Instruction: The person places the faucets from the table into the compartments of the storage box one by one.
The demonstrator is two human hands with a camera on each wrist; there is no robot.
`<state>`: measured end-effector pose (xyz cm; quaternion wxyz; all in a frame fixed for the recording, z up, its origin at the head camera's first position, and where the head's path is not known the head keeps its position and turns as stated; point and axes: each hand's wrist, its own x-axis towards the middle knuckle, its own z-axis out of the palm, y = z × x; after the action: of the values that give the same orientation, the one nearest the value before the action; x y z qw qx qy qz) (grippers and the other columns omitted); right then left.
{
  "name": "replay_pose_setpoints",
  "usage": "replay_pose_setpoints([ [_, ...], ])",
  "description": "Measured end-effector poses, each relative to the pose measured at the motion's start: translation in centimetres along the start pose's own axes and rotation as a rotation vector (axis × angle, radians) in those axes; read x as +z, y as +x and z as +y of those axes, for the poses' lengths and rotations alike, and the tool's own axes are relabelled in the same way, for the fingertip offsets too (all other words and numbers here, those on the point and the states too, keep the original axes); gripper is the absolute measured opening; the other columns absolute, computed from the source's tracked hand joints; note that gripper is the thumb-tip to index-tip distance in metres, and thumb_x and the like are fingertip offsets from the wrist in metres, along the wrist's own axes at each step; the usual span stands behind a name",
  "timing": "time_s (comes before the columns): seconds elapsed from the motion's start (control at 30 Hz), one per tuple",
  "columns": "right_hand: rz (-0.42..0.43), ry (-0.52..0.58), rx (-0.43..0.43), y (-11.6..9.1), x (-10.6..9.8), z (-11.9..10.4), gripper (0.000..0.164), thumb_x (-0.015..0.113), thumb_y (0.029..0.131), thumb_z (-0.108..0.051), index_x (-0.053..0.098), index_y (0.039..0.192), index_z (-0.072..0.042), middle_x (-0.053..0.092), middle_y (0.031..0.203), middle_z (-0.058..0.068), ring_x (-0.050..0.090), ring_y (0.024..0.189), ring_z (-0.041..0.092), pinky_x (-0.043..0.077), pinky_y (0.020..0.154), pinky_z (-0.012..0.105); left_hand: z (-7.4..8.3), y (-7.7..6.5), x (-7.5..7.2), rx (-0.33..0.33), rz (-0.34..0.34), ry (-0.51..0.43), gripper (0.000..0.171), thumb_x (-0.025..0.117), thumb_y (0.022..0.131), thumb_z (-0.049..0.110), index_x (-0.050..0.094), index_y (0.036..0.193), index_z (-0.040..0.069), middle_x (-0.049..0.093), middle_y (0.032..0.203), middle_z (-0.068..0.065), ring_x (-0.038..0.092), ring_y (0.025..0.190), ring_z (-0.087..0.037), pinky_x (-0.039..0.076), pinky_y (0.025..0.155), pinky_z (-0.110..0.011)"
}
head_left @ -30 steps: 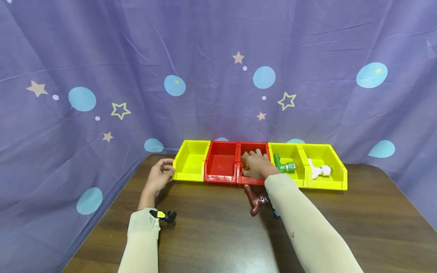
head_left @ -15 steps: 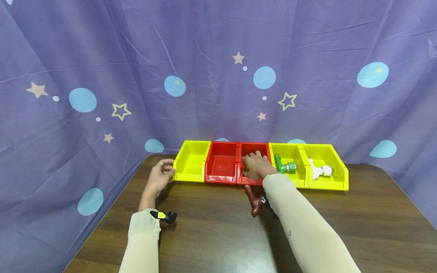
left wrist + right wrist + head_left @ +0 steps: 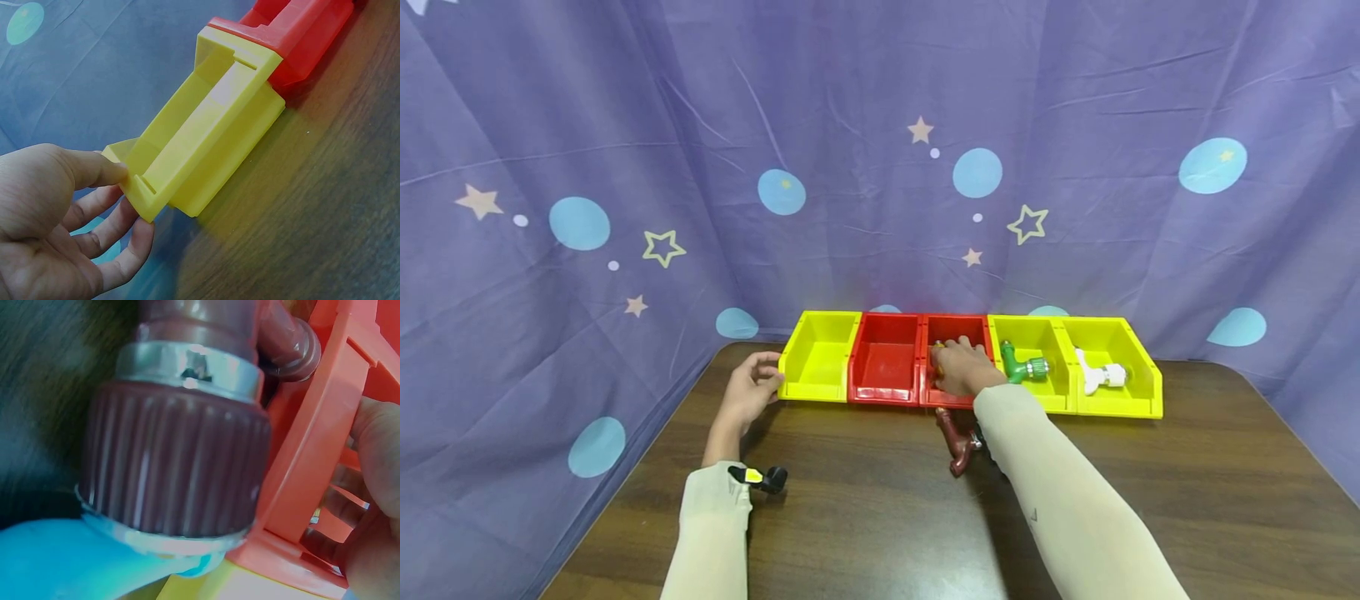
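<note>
Yellow tap in right grip, red bin

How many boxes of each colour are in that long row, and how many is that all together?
Yellow boxes: 3
Red boxes: 2
Total: 5 boxes
</note>
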<state>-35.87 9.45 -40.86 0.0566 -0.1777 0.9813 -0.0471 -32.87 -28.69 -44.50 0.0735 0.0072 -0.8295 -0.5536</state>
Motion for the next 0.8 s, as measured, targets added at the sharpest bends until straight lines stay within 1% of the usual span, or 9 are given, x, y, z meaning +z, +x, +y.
replay_pose_setpoints([
  [0.1,0.005,-0.007,-0.005,0.0,0.1,0.0,0.054,0.077,0.091,-0.032,0.061,0.14,-0.013,0.057,0.141,0.013,0.044,0.122,0.033,0.038,0.109,0.057,0.0,-0.1,0.0,0.003,0.002,-0.001,0.04,0.062,0.101,0.003,0.053,0.14,0.005,0.062,0.112,-0.014,0.063,0.091,-0.02,0.057,0.074,-0.031],
  [0.27,0.021,-0.002,-0.008,0.1,0.2,0.1,0.058,0.077,0.09,-0.031,0.059,0.143,-0.014,0.056,0.142,0.012,0.043,0.124,0.032,0.036,0.111,0.057,0.0,-0.1,0.0,-0.002,0.003,0.002,0.04,0.062,0.101,0.003,0.053,0.14,0.006,0.061,0.113,-0.016,0.063,0.092,-0.022,0.057,0.074,-0.031],
  [0.4,0.046,-0.004,-0.028,-0.1,0.1,0.1,0.059,0.078,0.09,-0.033,0.059,0.142,-0.015,0.057,0.14,0.012,0.043,0.123,0.033,0.037,0.109,0.057,-0.1,0.0,0.0,-0.006,0.0,0.011,0.04,0.061,0.101,0.004,0.053,0.14,0.006,0.061,0.114,-0.016,0.062,0.094,-0.023,0.057,0.074,-0.03],
  [0.63,0.096,0.013,-0.061,-0.7,-0.7,0.4,0.048,0.078,0.091,-0.027,0.066,0.135,-0.014,0.06,0.128,0.009,0.043,0.115,0.03,0.04,0.102,0.05,-0.1,-0.1,-0.1,-0.002,-0.006,0.013,0.04,0.061,0.102,0.005,0.052,0.141,0.006,0.062,0.114,-0.016,0.063,0.093,-0.02,0.057,0.075,-0.03],
  [0.7,0.107,0.012,-0.073,-0.9,-1.0,0.6,0.044,0.076,0.092,-0.026,0.067,0.134,-0.013,0.061,0.127,0.009,0.043,0.114,0.03,0.04,0.102,0.051,0.0,-0.1,-0.1,-0.001,-0.007,0.011,0.04,0.061,0.102,0.005,0.052,0.141,0.006,0.062,0.114,-0.016,0.063,0.093,-0.02,0.058,0.075,-0.031],
  [0.8,0.13,0.025,-0.082,-1.2,-1.4,1.0,0.042,0.075,0.093,-0.024,0.068,0.132,-0.012,0.061,0.129,0.01,0.044,0.116,0.031,0.039,0.106,0.054,0.0,0.0,0.0,0.002,-0.011,0.009,0.041,0.062,0.102,0.006,0.052,0.141,0.006,0.062,0.115,-0.016,0.063,0.094,-0.02,0.058,0.077,-0.032],
])
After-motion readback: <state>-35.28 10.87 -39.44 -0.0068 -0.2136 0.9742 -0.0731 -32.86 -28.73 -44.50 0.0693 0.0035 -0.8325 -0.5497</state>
